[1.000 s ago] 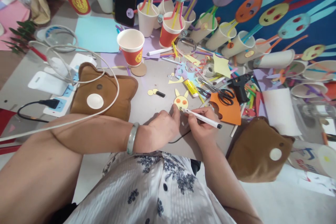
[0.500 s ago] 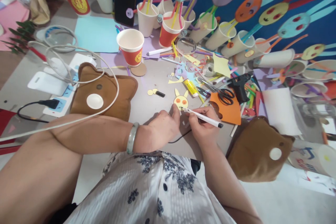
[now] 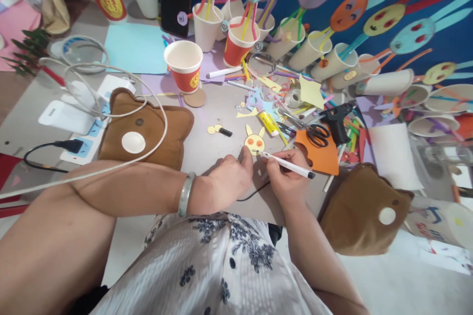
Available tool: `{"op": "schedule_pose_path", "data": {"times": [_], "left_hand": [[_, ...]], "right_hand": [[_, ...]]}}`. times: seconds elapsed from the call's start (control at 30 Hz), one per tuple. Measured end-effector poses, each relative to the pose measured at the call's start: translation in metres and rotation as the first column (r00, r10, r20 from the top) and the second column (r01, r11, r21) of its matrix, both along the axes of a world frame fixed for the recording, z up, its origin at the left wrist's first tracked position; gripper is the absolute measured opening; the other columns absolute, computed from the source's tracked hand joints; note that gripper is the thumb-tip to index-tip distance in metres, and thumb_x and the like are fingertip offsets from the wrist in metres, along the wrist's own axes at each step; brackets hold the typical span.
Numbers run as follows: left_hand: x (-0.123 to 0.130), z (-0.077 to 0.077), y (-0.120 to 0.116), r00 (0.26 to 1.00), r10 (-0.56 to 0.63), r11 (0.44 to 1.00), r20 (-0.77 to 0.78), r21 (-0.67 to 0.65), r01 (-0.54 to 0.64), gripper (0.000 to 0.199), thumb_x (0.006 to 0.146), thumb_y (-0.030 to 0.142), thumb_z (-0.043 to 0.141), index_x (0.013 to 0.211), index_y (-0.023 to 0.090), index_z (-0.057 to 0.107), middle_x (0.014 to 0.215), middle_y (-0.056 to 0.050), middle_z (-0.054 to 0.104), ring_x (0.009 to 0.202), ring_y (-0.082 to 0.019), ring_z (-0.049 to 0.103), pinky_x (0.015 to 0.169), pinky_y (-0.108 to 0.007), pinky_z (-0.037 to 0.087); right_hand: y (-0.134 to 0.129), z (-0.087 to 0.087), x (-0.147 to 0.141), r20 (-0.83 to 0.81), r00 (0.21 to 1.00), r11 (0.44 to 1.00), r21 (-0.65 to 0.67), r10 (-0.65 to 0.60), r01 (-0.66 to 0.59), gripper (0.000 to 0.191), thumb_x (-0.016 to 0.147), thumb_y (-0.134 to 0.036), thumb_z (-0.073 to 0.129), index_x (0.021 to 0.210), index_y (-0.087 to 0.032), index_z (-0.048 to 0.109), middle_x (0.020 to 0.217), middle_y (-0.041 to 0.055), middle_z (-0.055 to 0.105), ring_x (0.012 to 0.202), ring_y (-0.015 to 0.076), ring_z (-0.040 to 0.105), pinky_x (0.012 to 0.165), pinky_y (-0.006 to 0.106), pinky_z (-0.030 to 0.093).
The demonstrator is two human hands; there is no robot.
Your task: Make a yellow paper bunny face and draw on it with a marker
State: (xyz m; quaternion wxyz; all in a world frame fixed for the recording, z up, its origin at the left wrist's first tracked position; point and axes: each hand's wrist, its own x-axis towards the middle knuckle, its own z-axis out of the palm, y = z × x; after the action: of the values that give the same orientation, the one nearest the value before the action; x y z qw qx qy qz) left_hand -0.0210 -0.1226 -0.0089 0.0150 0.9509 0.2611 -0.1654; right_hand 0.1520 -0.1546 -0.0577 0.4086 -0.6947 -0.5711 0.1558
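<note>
A small yellow paper rabbit face (image 3: 254,143) with orange eyes and two ears lies flat on the table. My left hand (image 3: 229,182) rests at its lower left, index fingertip pressing its edge and the other fingers curled. Between the fingers of my right hand (image 3: 288,177) is a white marker (image 3: 290,165), its black end to the right and its tip at the drawn mouth. Left of the face lies a black marker cap (image 3: 225,132), beside small yellow paper circles (image 3: 211,130).
A red paper cup (image 3: 184,66) stands behind. Scissors (image 3: 318,135), a black glue gun (image 3: 338,123), a yellow glue stick (image 3: 268,123) and orange paper (image 3: 327,152) crowd the right. Brown pouches (image 3: 166,133) flank my arms. A white cable (image 3: 165,123) crosses the left.
The marker tip has shifted very slightly to the right at the drawn mouth. My left hand stays where it was on the paper face.
</note>
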Motion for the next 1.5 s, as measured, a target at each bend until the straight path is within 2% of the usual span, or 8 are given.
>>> {"op": "schedule_pose_path", "data": {"times": [0.2, 0.5, 0.9, 1.17, 1.3, 1.5], "left_hand": [[0.0003, 0.0027, 0.0014, 0.999, -0.024, 0.999, -0.024, -0.022, 0.024, 0.058, 0.094, -0.005, 0.036, 0.15, -0.003, 0.051, 0.159, -0.036, 0.043, 0.097, -0.023, 0.076, 0.074, -0.032, 0.063], [-0.0008, -0.002, -0.0013, 1.0, -0.024, 0.999, 0.004, 0.031, 0.024, 0.055, 0.095, -0.003, 0.037, 0.148, -0.002, 0.054, 0.156, -0.036, 0.047, 0.093, -0.022, 0.075, 0.07, -0.03, 0.062], [-0.0006, 0.0064, 0.0022, 0.999, -0.023, 0.999, -0.033, -0.024, 0.022, 0.058, 0.095, -0.004, 0.036, 0.151, -0.002, 0.05, 0.158, -0.034, 0.045, 0.095, -0.021, 0.075, 0.076, -0.03, 0.063], [-0.0011, 0.0021, 0.0011, 0.999, -0.04, 0.999, -0.023, 0.011, 0.04, 0.058, 0.095, -0.003, 0.035, 0.15, -0.002, 0.052, 0.158, -0.036, 0.044, 0.102, -0.026, 0.076, 0.073, -0.032, 0.063], [-0.0002, 0.0056, 0.0028, 0.997, -0.049, 0.999, -0.057, -0.006, 0.048, 0.061, 0.093, -0.006, 0.032, 0.151, -0.002, 0.05, 0.16, -0.034, 0.043, 0.107, -0.026, 0.075, 0.075, -0.031, 0.063], [0.0002, 0.0029, 0.0008, 0.999, -0.027, 1.0, -0.018, 0.008, 0.027, 0.057, 0.095, -0.004, 0.037, 0.149, -0.002, 0.053, 0.157, -0.036, 0.046, 0.105, -0.026, 0.076, 0.073, -0.031, 0.063]], "right_hand": [[-0.0014, -0.006, 0.003, -0.024, 1.0, 1.0, -0.009, -0.004, 0.004, 0.009, 0.084, -0.03, 0.067, 0.081, -0.025, 0.06, 0.069, 0.0004, 0.07, 0.062, 0.0209, 0.068, 0.057, 0.032, 0.054], [-0.0001, -0.0035, 0.0015, -0.001, 1.0, 1.0, 0.007, 0.017, -0.017, 0.007, 0.085, -0.027, 0.065, 0.082, -0.025, 0.06, 0.067, -0.0007, 0.069, 0.059, 0.0199, 0.066, 0.057, 0.032, 0.051], [-0.0001, -0.0028, 0.0021, -0.013, 1.0, 1.0, 0.016, 0.014, -0.014, 0.007, 0.085, -0.026, 0.065, 0.082, -0.026, 0.06, 0.067, -0.0002, 0.069, 0.059, 0.0206, 0.066, 0.058, 0.033, 0.051], [-0.0002, -0.0053, 0.0017, -0.02, 1.0, 1.0, 0.005, 0.006, -0.006, 0.006, 0.084, -0.027, 0.065, 0.082, -0.024, 0.061, 0.066, -0.0009, 0.069, 0.058, 0.0191, 0.066, 0.057, 0.032, 0.051], [0.0001, -0.0045, 0.0018, -0.011, 1.0, 1.0, 0.016, -0.003, 0.003, 0.005, 0.084, -0.027, 0.065, 0.082, -0.025, 0.061, 0.067, -0.0007, 0.069, 0.06, 0.0195, 0.067, 0.057, 0.032, 0.051], [0.0007, -0.0064, 0.0023, -0.027, 0.999, 1.0, 0.019, 0.018, -0.017, 0.006, 0.084, -0.026, 0.065, 0.082, -0.025, 0.061, 0.066, -0.0014, 0.069, 0.058, 0.0191, 0.066, 0.057, 0.032, 0.051]]}}
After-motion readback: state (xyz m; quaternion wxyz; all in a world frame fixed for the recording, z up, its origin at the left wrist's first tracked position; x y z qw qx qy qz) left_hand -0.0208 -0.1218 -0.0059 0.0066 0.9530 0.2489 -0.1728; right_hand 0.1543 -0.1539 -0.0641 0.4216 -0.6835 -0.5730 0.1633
